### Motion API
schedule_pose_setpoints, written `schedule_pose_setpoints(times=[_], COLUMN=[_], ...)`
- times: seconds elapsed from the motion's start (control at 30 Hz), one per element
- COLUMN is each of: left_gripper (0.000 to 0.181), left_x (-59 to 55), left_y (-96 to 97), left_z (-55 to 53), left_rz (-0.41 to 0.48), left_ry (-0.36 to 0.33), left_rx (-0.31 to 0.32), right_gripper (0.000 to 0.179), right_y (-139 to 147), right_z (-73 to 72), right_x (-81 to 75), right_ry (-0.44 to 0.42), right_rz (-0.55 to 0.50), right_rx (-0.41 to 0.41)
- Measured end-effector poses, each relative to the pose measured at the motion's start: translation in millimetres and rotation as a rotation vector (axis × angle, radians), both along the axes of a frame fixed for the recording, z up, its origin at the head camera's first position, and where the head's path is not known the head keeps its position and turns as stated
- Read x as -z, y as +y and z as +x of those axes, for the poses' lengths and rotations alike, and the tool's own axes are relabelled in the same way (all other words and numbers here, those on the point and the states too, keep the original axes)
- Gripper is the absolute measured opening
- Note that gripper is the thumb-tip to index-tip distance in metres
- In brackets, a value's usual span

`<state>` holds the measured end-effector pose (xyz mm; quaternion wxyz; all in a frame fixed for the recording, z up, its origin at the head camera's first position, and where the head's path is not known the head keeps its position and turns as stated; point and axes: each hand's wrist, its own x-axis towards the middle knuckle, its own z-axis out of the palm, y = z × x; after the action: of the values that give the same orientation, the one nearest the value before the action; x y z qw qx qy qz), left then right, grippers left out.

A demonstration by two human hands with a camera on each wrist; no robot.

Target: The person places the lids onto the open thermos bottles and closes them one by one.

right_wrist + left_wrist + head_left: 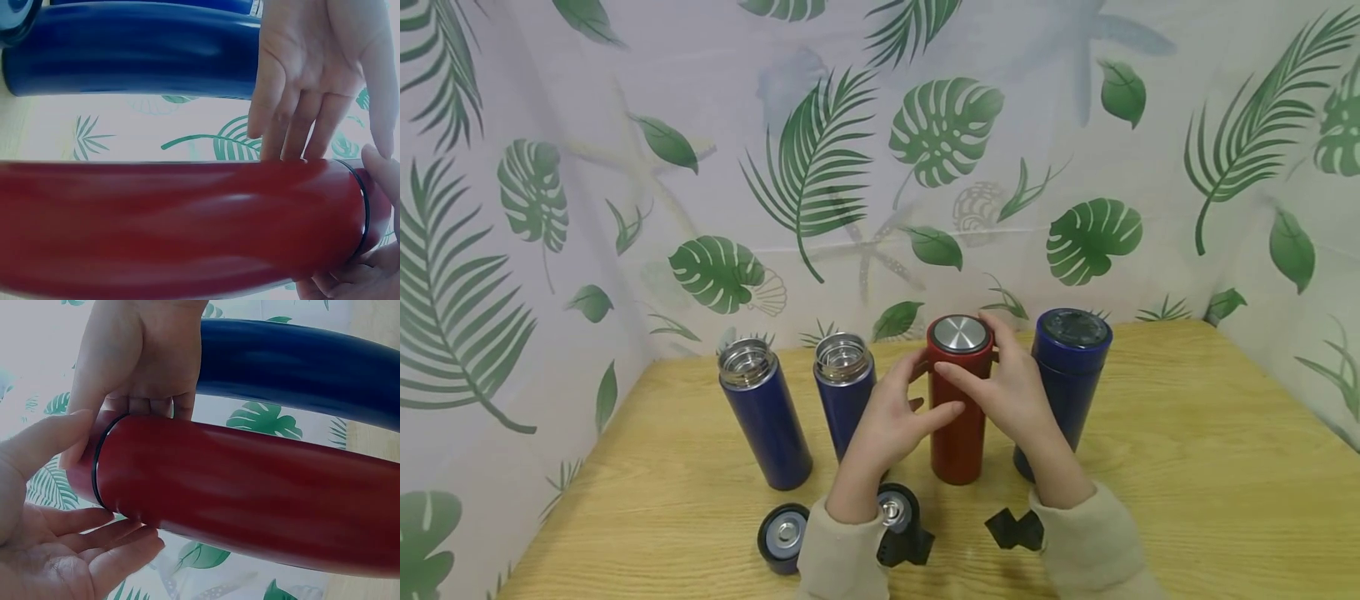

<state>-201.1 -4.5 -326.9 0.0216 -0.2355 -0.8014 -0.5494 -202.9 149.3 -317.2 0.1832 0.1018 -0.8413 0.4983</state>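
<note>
A red thermos flask [958, 442] stands upright with its steel-topped lid [962, 333] on. A thin black ring marks the seam below that lid. My right hand [1011, 387] grips the lid, thumb across the front and fingers behind it, as the left wrist view [137, 356] also shows. Beside the flask, my left hand [891, 412] has its fingers loosely spread. Its fingertips are right at the flask's left side just below the seam, and its thumb reaches out in front. To the right stands a blue flask [1071, 383] with its lid on.
Two blue flasks without lids, one at the far left [767, 425] and one behind my left arm [838, 400], show steel mouths. Two removed lids lie inner side up in front, a left one [782, 537] and another [897, 508] by my left sleeve. Leaf-printed cloth [850, 167] hangs behind the wooden table [1210, 467].
</note>
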Motion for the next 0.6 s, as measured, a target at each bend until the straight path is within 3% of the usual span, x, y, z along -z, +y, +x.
schedule_pose_setpoints(times=[0.17,0.37,0.6], left_gripper=[0.068,0.071,0.070], left_x=[-5.2,-15.6,-22.7], left_y=[-3.8,-9.1,-11.2], left_z=[5.8,18.0,30.1], left_rz=[0.002,-0.009,-0.017], left_ry=[0.021,0.051,0.099], left_rx=[-0.027,-0.068,-0.063], right_gripper=[0.069,0.066,0.063], right_y=[1.9,5.8,7.8], right_z=[7.9,27.2,41.9], right_x=[-5.2,-15.4,-19.5], right_ry=[0.103,0.236,0.296], right_rz=[0.025,0.043,0.052], right_rx=[0.015,0.048,0.005])
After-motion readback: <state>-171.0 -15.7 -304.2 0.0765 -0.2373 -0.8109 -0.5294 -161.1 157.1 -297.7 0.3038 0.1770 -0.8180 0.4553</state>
